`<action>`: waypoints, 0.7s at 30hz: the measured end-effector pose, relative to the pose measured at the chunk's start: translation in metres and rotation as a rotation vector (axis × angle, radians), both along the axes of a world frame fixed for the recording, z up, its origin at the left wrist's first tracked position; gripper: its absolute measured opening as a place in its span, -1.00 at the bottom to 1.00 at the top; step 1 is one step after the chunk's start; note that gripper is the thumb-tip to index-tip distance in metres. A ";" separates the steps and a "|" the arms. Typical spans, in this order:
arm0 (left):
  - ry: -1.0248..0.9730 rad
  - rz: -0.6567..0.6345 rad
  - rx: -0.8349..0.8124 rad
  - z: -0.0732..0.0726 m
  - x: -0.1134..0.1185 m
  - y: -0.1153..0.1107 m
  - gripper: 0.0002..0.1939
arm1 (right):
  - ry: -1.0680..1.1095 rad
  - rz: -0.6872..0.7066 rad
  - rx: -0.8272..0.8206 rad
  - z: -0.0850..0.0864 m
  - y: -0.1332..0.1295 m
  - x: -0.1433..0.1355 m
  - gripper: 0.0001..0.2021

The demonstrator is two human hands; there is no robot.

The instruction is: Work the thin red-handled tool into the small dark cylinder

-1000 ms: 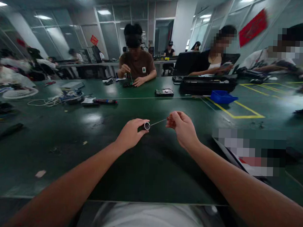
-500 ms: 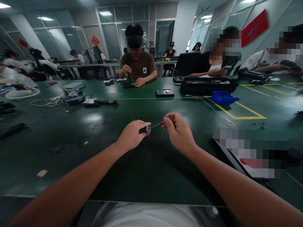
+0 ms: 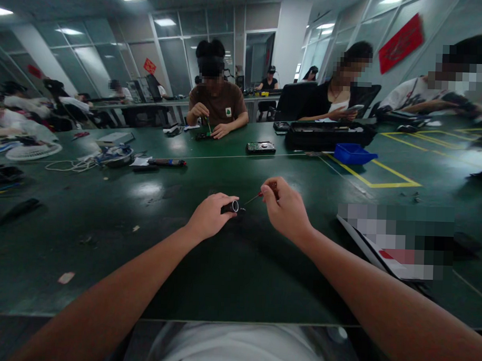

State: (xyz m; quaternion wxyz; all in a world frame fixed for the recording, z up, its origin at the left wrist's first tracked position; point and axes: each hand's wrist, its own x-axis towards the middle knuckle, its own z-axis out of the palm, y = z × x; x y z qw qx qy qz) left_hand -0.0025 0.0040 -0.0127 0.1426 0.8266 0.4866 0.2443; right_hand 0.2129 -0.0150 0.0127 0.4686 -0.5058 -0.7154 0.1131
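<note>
Just left of the middle, my left hand grips a short black tube whose pale-rimmed round end faces right. Between thumb and fingers, my right hand holds a thin screwdriver with a red handle, its shaft pointing down and left. The screwdriver's tip is a little to the right of the tube's end and apart from it. By the tip, a small shiny piece shows at the tube's right; its shape is too small to tell.
The green table bears a blue tray, a circuit board part, a long black case, coiled cables and a pen-like tool. Papers lie at right. A person works opposite.
The screwdriver tip has come away from the tube's end. The end now looks hollow, and a small shiny piece shows beside it. Both hands stay nearly in place.
</note>
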 end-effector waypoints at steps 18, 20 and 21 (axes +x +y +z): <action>-0.276 0.218 -0.130 0.005 0.000 0.000 -0.57 | 0.064 -0.015 -0.040 0.003 -0.003 0.001 -0.80; -0.213 0.221 -0.136 0.005 0.000 0.002 -0.58 | 0.062 -0.010 -0.039 0.003 -0.003 0.000 -0.80; -0.176 0.222 -0.132 0.004 0.000 0.003 -0.59 | 0.061 -0.007 -0.037 0.003 -0.003 0.000 -0.81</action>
